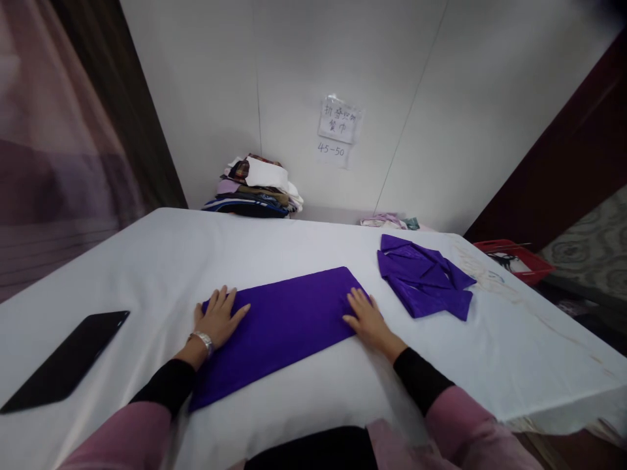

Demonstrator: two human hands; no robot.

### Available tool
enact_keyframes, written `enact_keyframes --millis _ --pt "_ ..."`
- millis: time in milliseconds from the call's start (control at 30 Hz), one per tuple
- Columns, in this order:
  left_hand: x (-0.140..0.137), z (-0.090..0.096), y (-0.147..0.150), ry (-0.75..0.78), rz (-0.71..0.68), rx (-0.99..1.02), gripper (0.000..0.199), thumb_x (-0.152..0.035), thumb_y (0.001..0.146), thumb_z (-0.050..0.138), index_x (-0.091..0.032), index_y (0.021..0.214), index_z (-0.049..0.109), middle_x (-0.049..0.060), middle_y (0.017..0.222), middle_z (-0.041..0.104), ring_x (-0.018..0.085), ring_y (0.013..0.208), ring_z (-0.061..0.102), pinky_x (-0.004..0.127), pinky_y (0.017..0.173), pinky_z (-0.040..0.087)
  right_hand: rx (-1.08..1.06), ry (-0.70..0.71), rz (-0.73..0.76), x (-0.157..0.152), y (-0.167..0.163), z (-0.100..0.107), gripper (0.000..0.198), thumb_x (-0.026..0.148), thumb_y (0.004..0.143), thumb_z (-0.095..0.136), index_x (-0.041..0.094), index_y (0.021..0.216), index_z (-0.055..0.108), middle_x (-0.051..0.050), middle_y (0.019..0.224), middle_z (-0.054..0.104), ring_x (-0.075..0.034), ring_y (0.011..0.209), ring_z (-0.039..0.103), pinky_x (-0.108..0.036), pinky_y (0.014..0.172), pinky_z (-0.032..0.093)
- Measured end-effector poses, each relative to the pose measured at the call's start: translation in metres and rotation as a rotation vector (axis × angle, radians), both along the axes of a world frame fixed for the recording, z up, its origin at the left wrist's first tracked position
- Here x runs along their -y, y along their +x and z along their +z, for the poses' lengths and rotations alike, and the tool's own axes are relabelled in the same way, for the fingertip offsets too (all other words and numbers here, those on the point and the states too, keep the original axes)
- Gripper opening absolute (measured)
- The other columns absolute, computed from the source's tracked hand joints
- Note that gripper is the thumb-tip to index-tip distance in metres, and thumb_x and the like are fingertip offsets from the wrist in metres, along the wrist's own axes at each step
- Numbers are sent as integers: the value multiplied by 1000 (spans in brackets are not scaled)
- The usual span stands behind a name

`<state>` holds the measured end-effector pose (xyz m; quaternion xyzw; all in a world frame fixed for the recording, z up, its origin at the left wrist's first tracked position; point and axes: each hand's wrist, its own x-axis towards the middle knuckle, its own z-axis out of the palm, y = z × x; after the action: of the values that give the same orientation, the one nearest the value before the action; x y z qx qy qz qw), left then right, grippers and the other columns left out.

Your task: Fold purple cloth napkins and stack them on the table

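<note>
A purple cloth (284,326), folded into a long flat rectangle, lies slightly slanted on the white-covered table before me. My left hand (219,318) rests on its left end, palm down with fingers spread. On the right end lies my right hand (366,318), its fingers stretched out on the cloth near the edge. Neither hand grips anything. Beyond my right hand is a folded purple napkin (424,274) with several pointed corners.
A flat black panel (68,362) lies on the white tablecloth (161,261) at left. A clothes pile (259,189) stands by the wall, with smaller folded cloths (386,220) to its right. A red basket (533,264) sits past the table's right edge. Handwritten signs (337,124) hang on the wall.
</note>
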<state>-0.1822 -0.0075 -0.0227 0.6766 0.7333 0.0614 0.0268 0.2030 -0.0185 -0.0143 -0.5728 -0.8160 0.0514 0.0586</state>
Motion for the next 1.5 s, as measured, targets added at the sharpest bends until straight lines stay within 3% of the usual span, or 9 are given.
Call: enact_keyframes --millis 167,300,500,667,767,967,1133,1300,1500 --pt "43 11 72 91 -313 -1 58 -45 86 31 -20 138 34 8 148 26 25 137 19 53 109 9 -140 13 277 23 -114 2 57 41 92 31 14 141 25 -11 149 21 -23 138 12 -49 109 11" --pt "63 -5 90 76 -257 -9 53 -38 87 31 -17 135 39 10 146 30 26 136 23 54 108 8 -161 5 317 24 -151 -4 53 30 92 32 12 141 25 -13 148 24 -24 137 15 -49 109 13" --pt "87 -17 29 49 -63 -75 61 -47 84 31 -15 137 37 11 147 27 29 137 18 57 107 9 -57 17 48 5 -65 -20 66 57 89 28 16 141 29 -13 148 22 -29 137 15 -53 107 12" --pt "115 -14 -22 76 54 -140 64 -46 83 30 -13 138 34 12 147 26 30 137 16 59 106 11 109 39 -268 -5 46 -31 58 48 92 27 16 140 31 -13 147 24 -29 135 19 -53 104 18" --pt "126 -9 -30 146 3 -126 64 -47 82 35 -13 135 38 13 145 31 30 136 20 58 107 12 147 120 -316 1 64 -30 57 45 92 26 11 138 33 -18 146 26 -30 135 20 -55 103 19" --pt "145 7 -19 218 -440 74 41 -41 79 50 -24 116 56 7 127 56 24 119 49 40 98 40 -66 119 84 40 -17 -7 53 40 91 31 19 139 34 -9 145 31 -24 136 19 -49 108 14" --pt "140 10 -28 212 -473 93 29 -12 69 45 -24 87 63 5 103 67 21 99 60 37 89 47 -186 -99 538 72 -100 5 56 36 87 41 20 140 30 -7 143 36 -22 135 22 -47 111 10" --pt "123 33 -16 276 -560 108 28 -12 70 43 -23 89 62 5 95 67 20 93 60 40 88 45 -337 -141 567 79 -152 15 67 36 83 50 18 142 23 -9 142 37 -22 133 28 -46 111 10" --pt "104 91 39 364 -702 137 28 -16 75 44 -24 95 62 2 92 68 18 93 60 44 99 35 -851 -265 367 89 -167 27 74 35 74 62 18 139 30 -9 128 53 -23 113 51 -41 96 39"
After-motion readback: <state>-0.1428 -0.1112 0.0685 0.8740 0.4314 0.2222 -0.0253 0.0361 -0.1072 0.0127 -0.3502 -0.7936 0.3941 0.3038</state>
